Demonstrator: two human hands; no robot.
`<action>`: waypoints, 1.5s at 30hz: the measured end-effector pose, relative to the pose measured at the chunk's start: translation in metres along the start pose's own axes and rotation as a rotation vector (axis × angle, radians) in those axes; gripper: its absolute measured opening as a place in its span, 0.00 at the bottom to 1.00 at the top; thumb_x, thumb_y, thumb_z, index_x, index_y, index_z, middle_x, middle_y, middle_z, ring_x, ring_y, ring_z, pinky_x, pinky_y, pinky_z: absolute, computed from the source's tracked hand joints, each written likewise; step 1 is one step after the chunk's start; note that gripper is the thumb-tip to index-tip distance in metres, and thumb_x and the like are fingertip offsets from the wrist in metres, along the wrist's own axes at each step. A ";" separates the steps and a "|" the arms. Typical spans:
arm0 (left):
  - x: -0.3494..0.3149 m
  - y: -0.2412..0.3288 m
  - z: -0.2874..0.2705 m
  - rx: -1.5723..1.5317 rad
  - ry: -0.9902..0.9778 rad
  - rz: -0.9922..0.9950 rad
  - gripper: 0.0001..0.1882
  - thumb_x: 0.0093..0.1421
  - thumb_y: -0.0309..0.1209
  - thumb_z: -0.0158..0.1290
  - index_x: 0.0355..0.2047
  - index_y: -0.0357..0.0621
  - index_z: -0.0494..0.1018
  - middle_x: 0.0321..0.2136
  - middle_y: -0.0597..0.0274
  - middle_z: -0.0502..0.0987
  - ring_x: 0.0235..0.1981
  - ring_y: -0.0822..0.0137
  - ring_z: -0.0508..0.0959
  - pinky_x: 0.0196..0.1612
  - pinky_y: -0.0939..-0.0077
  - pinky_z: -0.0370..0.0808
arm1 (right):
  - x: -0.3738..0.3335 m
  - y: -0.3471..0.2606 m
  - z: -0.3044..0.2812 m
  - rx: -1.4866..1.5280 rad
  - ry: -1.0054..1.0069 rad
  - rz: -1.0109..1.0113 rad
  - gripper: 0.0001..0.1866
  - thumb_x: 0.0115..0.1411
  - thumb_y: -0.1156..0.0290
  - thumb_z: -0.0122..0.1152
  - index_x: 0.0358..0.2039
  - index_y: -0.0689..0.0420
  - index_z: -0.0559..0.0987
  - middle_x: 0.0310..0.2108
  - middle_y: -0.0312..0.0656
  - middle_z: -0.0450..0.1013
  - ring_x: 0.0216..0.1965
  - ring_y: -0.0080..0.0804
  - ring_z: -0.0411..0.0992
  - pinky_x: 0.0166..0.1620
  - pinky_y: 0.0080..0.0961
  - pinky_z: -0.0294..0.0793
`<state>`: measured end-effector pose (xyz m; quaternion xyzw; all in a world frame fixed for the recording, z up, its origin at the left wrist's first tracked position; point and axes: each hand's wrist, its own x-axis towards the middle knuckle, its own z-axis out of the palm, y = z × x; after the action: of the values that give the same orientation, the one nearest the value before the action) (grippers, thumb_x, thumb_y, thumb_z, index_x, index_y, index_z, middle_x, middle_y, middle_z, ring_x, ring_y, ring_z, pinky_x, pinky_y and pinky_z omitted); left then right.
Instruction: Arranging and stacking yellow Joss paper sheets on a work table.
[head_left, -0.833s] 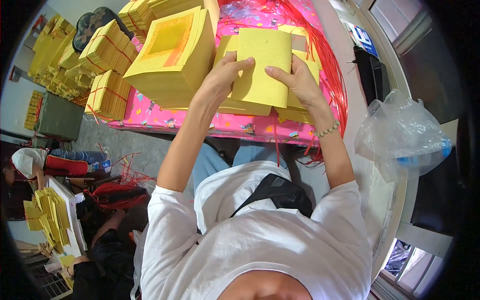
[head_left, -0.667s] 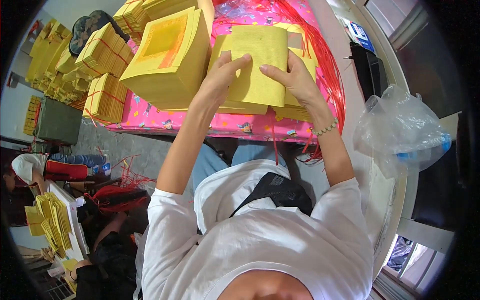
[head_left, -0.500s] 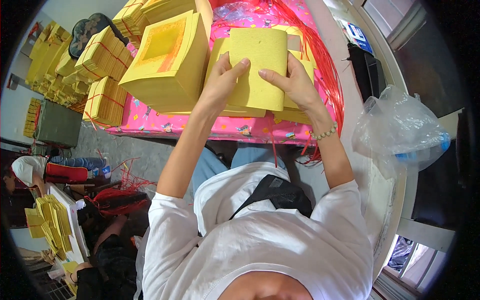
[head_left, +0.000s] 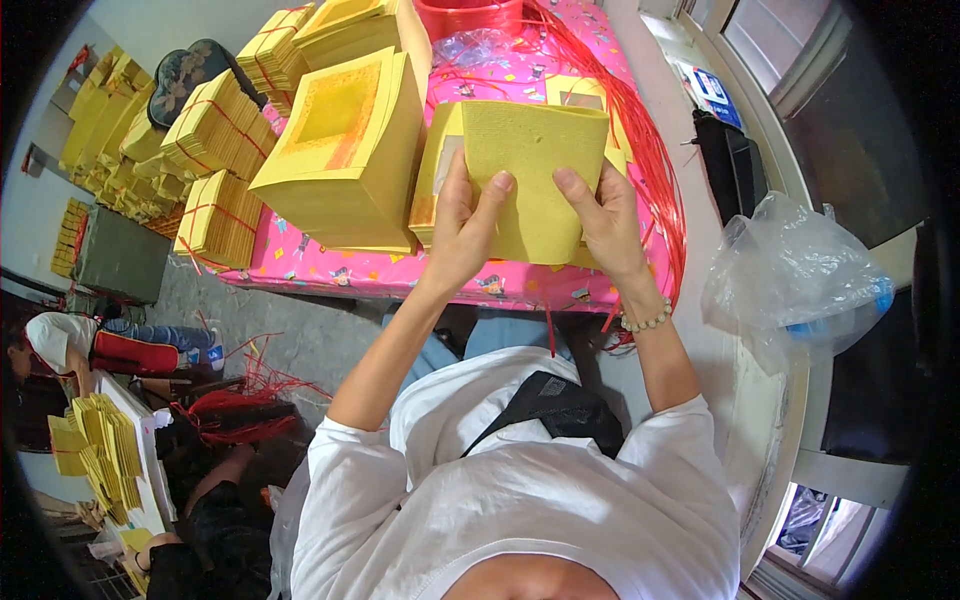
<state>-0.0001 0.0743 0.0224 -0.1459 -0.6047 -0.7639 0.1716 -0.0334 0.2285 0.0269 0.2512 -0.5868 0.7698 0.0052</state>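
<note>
Both hands (head_left: 470, 225) round yellow paper stack (head_left: 535, 170)

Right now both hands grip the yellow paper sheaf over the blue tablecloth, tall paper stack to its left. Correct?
Not quite: the tablecloth is pink with a printed pattern, not blue, as the head view shows. The rest stands: the left hand and right hand grip the yellow paper sheaf, with the tall paper stack to its left.

Bright even daylight, soft shadows, sharp centre, strong fisheye bending, dark vignette at the rim
</note>
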 end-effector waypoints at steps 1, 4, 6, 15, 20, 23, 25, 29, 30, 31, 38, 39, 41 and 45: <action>-0.002 0.000 0.001 -0.005 0.003 0.017 0.20 0.65 0.26 0.45 0.57 0.37 0.58 0.50 0.57 0.69 0.52 0.70 0.68 0.55 0.75 0.64 | -0.002 0.000 -0.002 0.001 -0.012 0.003 0.18 0.63 0.67 0.57 0.49 0.64 0.72 0.41 0.38 0.75 0.40 0.18 0.71 0.43 0.18 0.72; -0.006 0.004 0.002 0.003 -0.026 0.016 0.19 0.65 0.26 0.45 0.56 0.37 0.58 0.50 0.57 0.69 0.52 0.70 0.68 0.54 0.75 0.65 | -0.004 -0.008 -0.001 0.040 0.009 0.002 0.17 0.62 0.68 0.57 0.49 0.63 0.73 0.40 0.38 0.75 0.39 0.17 0.72 0.42 0.17 0.72; -0.008 0.003 0.002 0.012 -0.025 0.015 0.19 0.65 0.26 0.45 0.56 0.37 0.58 0.50 0.58 0.69 0.51 0.70 0.68 0.54 0.75 0.65 | -0.005 -0.010 0.000 0.078 0.042 -0.001 0.16 0.62 0.68 0.58 0.48 0.63 0.74 0.40 0.38 0.75 0.39 0.17 0.72 0.41 0.17 0.72; -0.019 0.003 0.006 -0.004 -0.025 -0.028 0.20 0.65 0.26 0.45 0.56 0.37 0.58 0.50 0.58 0.69 0.52 0.71 0.68 0.54 0.76 0.65 | -0.009 -0.018 -0.007 0.019 0.080 -0.022 0.15 0.62 0.68 0.59 0.44 0.64 0.76 0.36 0.36 0.76 0.37 0.16 0.72 0.41 0.16 0.71; -0.023 0.006 0.009 0.002 -0.047 -0.032 0.20 0.65 0.25 0.45 0.57 0.37 0.58 0.50 0.58 0.69 0.51 0.72 0.68 0.53 0.77 0.65 | -0.014 -0.022 -0.012 -0.025 0.073 -0.020 0.15 0.62 0.67 0.58 0.45 0.64 0.76 0.38 0.36 0.76 0.37 0.16 0.71 0.41 0.17 0.71; -0.026 0.006 0.012 0.024 -0.046 -0.023 0.20 0.65 0.25 0.46 0.57 0.36 0.58 0.49 0.58 0.70 0.50 0.72 0.68 0.53 0.77 0.65 | -0.016 -0.024 -0.015 -0.006 0.070 -0.030 0.16 0.62 0.67 0.58 0.46 0.64 0.75 0.39 0.37 0.76 0.38 0.17 0.71 0.42 0.17 0.71; -0.027 0.006 0.013 0.103 -0.044 0.041 0.21 0.65 0.26 0.46 0.57 0.36 0.59 0.49 0.58 0.70 0.50 0.72 0.69 0.53 0.77 0.65 | -0.019 -0.024 -0.017 -0.004 0.066 -0.039 0.16 0.62 0.67 0.59 0.46 0.64 0.75 0.39 0.37 0.76 0.39 0.17 0.71 0.42 0.17 0.71; -0.031 0.008 0.013 0.087 -0.064 0.017 0.21 0.65 0.26 0.47 0.57 0.35 0.59 0.48 0.58 0.70 0.50 0.72 0.69 0.53 0.77 0.65 | -0.023 -0.026 -0.018 -0.005 0.054 -0.060 0.16 0.61 0.67 0.59 0.46 0.64 0.75 0.40 0.37 0.76 0.39 0.18 0.71 0.44 0.18 0.70; -0.033 0.008 0.014 0.090 -0.060 0.011 0.21 0.64 0.26 0.47 0.57 0.35 0.59 0.48 0.58 0.70 0.50 0.72 0.69 0.53 0.77 0.65 | -0.024 -0.027 -0.017 -0.005 0.055 -0.060 0.16 0.61 0.67 0.59 0.46 0.64 0.75 0.40 0.37 0.76 0.39 0.18 0.71 0.44 0.18 0.70; -0.033 0.008 0.014 0.093 -0.057 0.005 0.21 0.64 0.26 0.47 0.57 0.35 0.59 0.48 0.58 0.70 0.50 0.72 0.69 0.53 0.77 0.65 | -0.024 -0.028 -0.017 -0.002 0.058 -0.058 0.16 0.61 0.68 0.59 0.46 0.64 0.75 0.39 0.37 0.76 0.39 0.18 0.71 0.43 0.18 0.70; -0.029 0.009 0.019 0.008 -0.032 -0.036 0.21 0.64 0.24 0.47 0.56 0.36 0.59 0.48 0.58 0.70 0.50 0.71 0.69 0.53 0.77 0.65 | -0.014 -0.032 -0.023 -0.107 0.121 -0.025 0.13 0.63 0.67 0.56 0.42 0.65 0.76 0.35 0.35 0.75 0.36 0.15 0.70 0.40 0.16 0.70; -0.027 0.008 0.017 0.013 -0.029 -0.057 0.21 0.64 0.24 0.47 0.56 0.36 0.59 0.48 0.59 0.71 0.50 0.71 0.70 0.53 0.77 0.66 | -0.010 -0.034 -0.022 -0.140 0.131 -0.054 0.13 0.63 0.66 0.56 0.36 0.64 0.78 0.30 0.33 0.75 0.32 0.13 0.69 0.36 0.13 0.69; -0.020 0.004 0.013 0.055 -0.016 -0.060 0.19 0.63 0.24 0.48 0.54 0.37 0.61 0.47 0.60 0.72 0.48 0.72 0.71 0.50 0.78 0.68 | -0.001 -0.026 -0.028 -0.234 0.143 -0.056 0.13 0.62 0.65 0.57 0.34 0.64 0.78 0.28 0.32 0.74 0.30 0.12 0.69 0.34 0.13 0.69; -0.004 0.007 0.016 0.038 -0.013 -0.137 0.18 0.64 0.27 0.48 0.54 0.37 0.62 0.44 0.61 0.74 0.45 0.73 0.73 0.48 0.78 0.69 | 0.017 -0.019 -0.042 -0.239 0.096 -0.031 0.14 0.61 0.62 0.59 0.30 0.62 0.79 0.25 0.30 0.74 0.26 0.13 0.70 0.29 0.15 0.71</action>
<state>0.0071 0.0882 0.0306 -0.1057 -0.6289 -0.7612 0.1176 -0.0589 0.2673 0.0427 0.2204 -0.6694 0.7054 0.0750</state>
